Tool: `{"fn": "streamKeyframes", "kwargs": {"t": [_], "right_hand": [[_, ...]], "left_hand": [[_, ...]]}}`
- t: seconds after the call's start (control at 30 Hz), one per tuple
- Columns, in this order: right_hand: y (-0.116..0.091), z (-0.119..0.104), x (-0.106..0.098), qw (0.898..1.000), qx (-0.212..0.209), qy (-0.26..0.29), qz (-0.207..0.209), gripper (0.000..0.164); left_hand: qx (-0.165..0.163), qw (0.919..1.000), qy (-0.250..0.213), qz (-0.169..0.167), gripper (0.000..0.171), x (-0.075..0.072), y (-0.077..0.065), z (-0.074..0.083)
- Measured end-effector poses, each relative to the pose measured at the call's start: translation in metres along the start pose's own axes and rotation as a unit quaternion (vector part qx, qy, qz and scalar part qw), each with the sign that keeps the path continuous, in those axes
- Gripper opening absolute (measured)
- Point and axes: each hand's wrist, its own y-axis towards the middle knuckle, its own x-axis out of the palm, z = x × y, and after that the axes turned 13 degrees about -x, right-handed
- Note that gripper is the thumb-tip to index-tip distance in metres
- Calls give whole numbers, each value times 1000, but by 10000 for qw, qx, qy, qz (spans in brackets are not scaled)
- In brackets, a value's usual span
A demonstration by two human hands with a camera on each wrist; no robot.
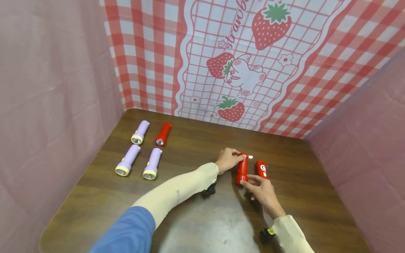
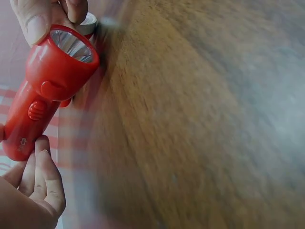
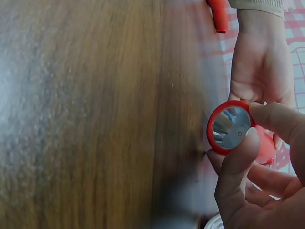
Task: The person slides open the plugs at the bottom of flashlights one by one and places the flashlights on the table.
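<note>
A red flashlight (image 1: 242, 169) is held between both hands over the right part of the table, its lens end toward the person. My left hand (image 1: 228, 160) pinches its tail end, where a small white piece (image 1: 250, 157) sticks out. Fingers and thumb of my right hand (image 1: 264, 191) grip the rim of its head. The left wrist view shows a ridged switch (image 2: 36, 110) on the barrel; in the right wrist view the reflector (image 3: 231, 128) faces the camera. Just right of it, a second red flashlight (image 1: 262, 169) with a white mark lies partly hidden behind my right hand.
On the left of the wooden table (image 1: 190, 218) lie another red flashlight (image 1: 164, 134) and three purple flashlights with cream heads, one at the back (image 1: 140, 132), two nearer. A checkered strawberry cloth (image 1: 152, 63) hangs behind; pink curtains (image 1: 364, 140) flank the sides.
</note>
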Motion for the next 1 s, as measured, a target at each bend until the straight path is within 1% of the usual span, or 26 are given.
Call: {"fn": "streamKeyframes", "kwargs": {"t": [0.1, 0.23, 0.43, 0.63, 0.77, 0.9, 1.0], "right_hand": [[0, -1, -1, 10000, -6, -25, 62, 54], [0, -1, -1, 9999, 5, -50, 159, 53], [-3, -2, -1, 9997, 25, -68, 244, 56], [-3, -3, 0, 9990, -51, -227, 369, 50], [-3, -3, 1, 9984, -152, -300, 452, 47], [-4, -5, 1, 9980, -205, -337, 504, 44], [-4, -5, 0, 9974, -289, -387, 539, 42]], "left_hand": [[-31, 10000, -40, 10, 30, 2, 1, 1], [-35, 10000, 19, 13, 31, 4, 2, 3], [-63, 9999, 80, 17, 30, 9, 6, 4], [-273, 9994, -189, -24, 28, 12, 8, 4], [-378, 9990, -249, 7, 27, 14, 8, 3], [-445, 9989, -121, 57, 26, 16, 10, 2], [-498, 9987, 104, 81, 24, 17, 13, 3]]}}
